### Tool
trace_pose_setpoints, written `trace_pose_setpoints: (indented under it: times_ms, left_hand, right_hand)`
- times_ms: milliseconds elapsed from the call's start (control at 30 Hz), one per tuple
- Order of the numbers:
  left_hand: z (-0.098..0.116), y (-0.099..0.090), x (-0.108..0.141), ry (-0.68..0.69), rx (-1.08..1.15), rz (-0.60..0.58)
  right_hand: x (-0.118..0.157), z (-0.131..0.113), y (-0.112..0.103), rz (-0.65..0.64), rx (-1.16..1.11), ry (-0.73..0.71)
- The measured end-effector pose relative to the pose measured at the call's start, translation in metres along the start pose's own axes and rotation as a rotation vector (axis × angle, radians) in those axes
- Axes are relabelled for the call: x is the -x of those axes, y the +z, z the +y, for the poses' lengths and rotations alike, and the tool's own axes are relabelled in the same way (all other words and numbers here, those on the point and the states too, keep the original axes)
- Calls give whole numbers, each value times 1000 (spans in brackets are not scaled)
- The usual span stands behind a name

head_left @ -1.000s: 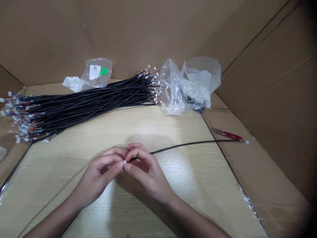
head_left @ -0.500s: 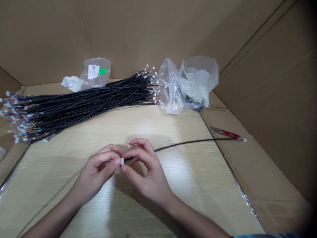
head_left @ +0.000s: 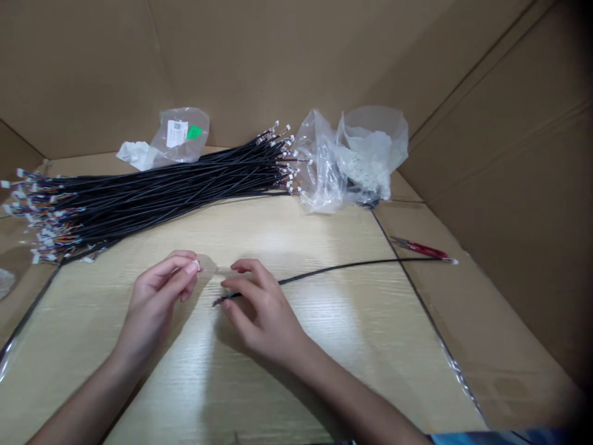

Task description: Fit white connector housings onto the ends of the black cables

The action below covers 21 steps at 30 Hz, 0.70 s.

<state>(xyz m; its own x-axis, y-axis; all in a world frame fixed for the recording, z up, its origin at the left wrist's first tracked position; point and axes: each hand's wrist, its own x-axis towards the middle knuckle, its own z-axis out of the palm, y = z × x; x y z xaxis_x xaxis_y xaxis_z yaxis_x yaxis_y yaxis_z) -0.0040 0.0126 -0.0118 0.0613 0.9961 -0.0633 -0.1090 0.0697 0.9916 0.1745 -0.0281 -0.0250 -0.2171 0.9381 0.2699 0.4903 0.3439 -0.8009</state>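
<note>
My left hand (head_left: 160, 290) pinches a small white connector housing (head_left: 196, 266) between thumb and fingertips, raised over the table. To its right, my right hand (head_left: 264, 312) has a thin black cable (head_left: 340, 268) running between its curled fingers and thumb, loosely gripped close to the cable's near end. The loose wire ends (head_left: 217, 302) poke out past the thumb toward the left, bare of any housing. At its far end on the right, the cable carries a white connector (head_left: 453, 261), lying beside red-handled snips (head_left: 421, 248).
A large bundle of black cables (head_left: 171, 191) with white connectors lies across the back left. Behind it sits a labelled clear bag (head_left: 180, 139). Clear bags (head_left: 365, 154) holding white parts stand at the back right. Cardboard walls (head_left: 287, 62) enclose the table (head_left: 287, 395).
My hands have moved apart. My left hand went left and up with the white housing, so the cable's wire ends now show at my right hand.
</note>
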Motion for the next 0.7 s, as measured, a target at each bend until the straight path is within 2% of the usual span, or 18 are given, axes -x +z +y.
trace_pose_setpoints:
  times_ms: [233, 467, 600, 700]
  left_hand:
    - [1, 2, -2, 10, 17, 14]
    - [1, -2, 0, 72, -40, -18]
    - [0, -5, 2, 155, -126, -59]
    - [2, -4, 3, 272, -222, -102]
  right_hand:
    - [-6, 8, -4, -120, 213, 49]
    - [-10, 10, -13, -211, 108, 84]
    - [-11, 5, -19, -191, 42, 182]
    - [-13, 1, -23, -105, -58, 197]
